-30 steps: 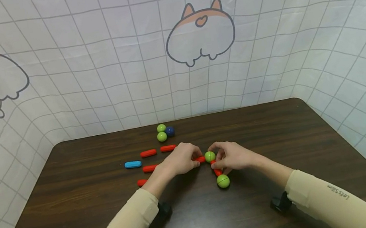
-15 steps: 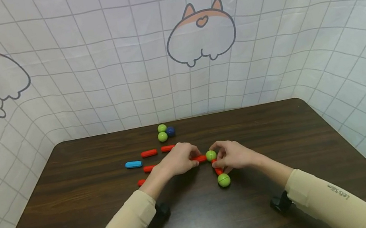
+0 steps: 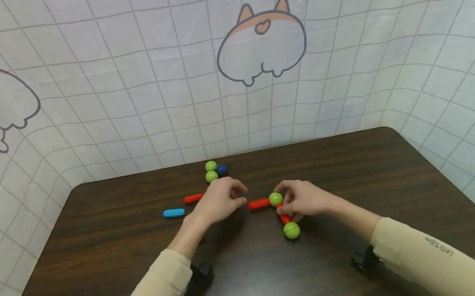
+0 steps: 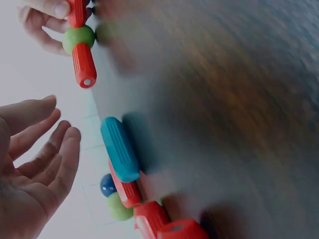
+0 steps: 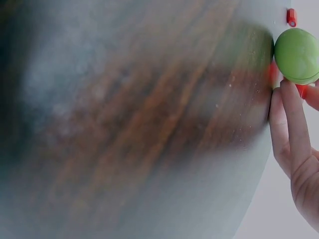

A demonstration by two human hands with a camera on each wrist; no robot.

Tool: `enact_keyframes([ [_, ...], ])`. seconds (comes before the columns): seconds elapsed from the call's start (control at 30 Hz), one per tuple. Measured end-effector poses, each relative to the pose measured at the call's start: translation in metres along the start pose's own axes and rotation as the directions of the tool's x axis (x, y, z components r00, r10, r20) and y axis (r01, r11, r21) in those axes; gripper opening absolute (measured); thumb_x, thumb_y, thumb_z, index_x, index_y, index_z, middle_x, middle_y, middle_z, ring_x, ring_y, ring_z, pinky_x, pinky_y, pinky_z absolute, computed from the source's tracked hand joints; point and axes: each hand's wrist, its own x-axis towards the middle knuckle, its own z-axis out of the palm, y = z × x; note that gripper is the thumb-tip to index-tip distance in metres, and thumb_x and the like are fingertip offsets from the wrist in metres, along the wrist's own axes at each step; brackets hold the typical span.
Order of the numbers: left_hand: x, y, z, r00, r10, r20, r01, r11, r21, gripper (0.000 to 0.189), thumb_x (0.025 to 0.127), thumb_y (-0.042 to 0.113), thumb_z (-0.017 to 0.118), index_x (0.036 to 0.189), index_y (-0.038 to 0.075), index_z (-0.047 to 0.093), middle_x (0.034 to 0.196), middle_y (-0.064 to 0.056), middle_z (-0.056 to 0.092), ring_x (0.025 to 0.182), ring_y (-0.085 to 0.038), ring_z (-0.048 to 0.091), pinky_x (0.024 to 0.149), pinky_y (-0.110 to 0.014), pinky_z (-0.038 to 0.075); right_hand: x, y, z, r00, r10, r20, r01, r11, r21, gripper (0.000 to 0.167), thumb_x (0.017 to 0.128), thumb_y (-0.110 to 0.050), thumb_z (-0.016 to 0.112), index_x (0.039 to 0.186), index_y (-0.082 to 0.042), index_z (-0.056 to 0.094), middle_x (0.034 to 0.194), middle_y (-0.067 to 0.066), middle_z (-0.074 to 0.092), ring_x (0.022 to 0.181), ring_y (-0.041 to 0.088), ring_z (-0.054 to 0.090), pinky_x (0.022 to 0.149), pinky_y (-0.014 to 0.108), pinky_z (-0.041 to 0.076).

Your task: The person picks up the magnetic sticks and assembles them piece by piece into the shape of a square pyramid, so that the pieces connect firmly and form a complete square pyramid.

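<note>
My right hand (image 3: 304, 198) pinches a red magnetic rod (image 3: 284, 215) between thumb and fingers. That rod joins a near green ball (image 3: 291, 230) to a farther green ball (image 3: 276, 198). From the farther ball a second red magnetic rod (image 3: 259, 204) points left, its pale round end facing out in the left wrist view. My left hand (image 3: 218, 201) is held over the table to the left of this rod, apart from it. In the left wrist view its fingers (image 4: 70, 154) are loosely bent with nothing between them.
A blue rod (image 3: 174, 213) and a red rod (image 3: 193, 199) lie on the dark wooden table (image 3: 112, 273) at left; other red rods are partly hidden by my left arm. Behind sit two green balls (image 3: 210, 166) and a dark blue ball (image 3: 222, 170). A patterned white cloth (image 3: 136, 81) stands behind.
My left hand has let go of the left-pointing red magnetic rod and moved left and farther back. The right hand keeps its pinch; the joined piece has shifted slightly right and away.
</note>
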Motion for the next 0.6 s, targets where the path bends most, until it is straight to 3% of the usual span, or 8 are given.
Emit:
enact_keyframes([
  [0.27,-0.004,-0.009,-0.008,0.987,-0.059,-0.152,0.049,0.996,-0.070,0.017,0.096,0.011,0.073,0.111,0.003,0.074,0.099,-0.002,0.070,0.090,-0.019,0.065,0.081,-0.037,0.056,0.001,0.002,-0.003,1.000,0.002,-0.006,-0.002,1.000,-0.004,0.055,0.093,-0.007,0.076,0.140,0.003,0.050,0.094,0.015,0.066,0.077,0.027,0.071,0.069,0.039,0.062],
  [0.4,-0.004,-0.015,-0.012,0.961,-0.126,-0.248,0.105,0.990,-0.095,0.015,0.096,0.010,0.073,0.109,0.003,0.073,0.103,-0.006,0.069,0.093,-0.023,0.065,0.083,-0.040,0.055,0.002,0.004,-0.005,1.000,0.003,-0.013,-0.003,1.000,0.000,0.055,0.094,-0.008,0.075,0.141,0.003,0.049,0.095,0.015,0.066,0.078,0.026,0.070,0.070,0.039,0.062],
  [0.6,-0.001,-0.026,-0.018,0.909,-0.220,-0.353,0.194,0.975,-0.109,0.018,0.093,0.008,0.076,0.109,0.000,0.072,0.107,-0.014,0.068,0.095,-0.029,0.063,0.083,-0.043,0.054,0.003,0.003,-0.007,1.000,0.009,-0.022,-0.009,1.000,-0.006,0.054,0.094,-0.008,0.075,0.141,0.002,0.050,0.095,0.015,0.066,0.078,0.025,0.070,0.069,0.039,0.062],
])
